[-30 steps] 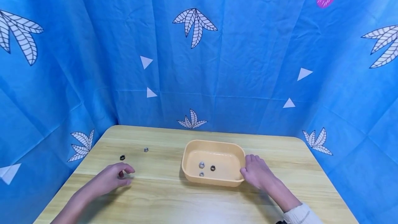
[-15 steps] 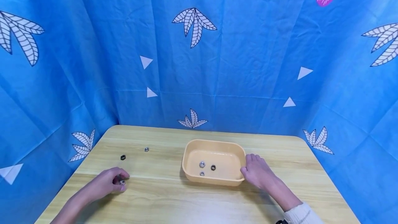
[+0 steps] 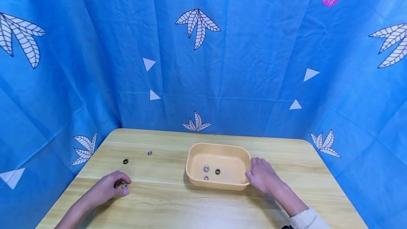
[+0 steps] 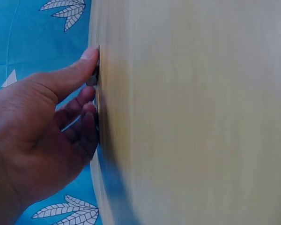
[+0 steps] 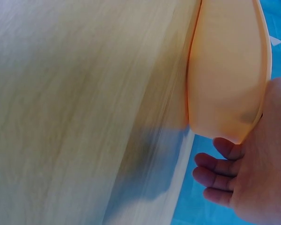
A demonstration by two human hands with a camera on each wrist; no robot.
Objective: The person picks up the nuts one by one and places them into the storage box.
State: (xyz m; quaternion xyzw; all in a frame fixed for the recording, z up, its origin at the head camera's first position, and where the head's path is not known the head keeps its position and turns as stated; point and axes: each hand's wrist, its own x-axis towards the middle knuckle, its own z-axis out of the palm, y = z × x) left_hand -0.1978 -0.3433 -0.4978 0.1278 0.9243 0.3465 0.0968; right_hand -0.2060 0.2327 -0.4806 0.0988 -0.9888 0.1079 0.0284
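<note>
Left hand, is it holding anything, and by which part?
The left hand pinches a small silver nut by its sides, between thumb and fingertips, low on the table.

Small silver nut (image 3: 124, 186) lying on the wooden table near its left front, seemingly pinched between fingertips, orange tray (image 3: 219, 185) sitting right of centre, upright.
</note>
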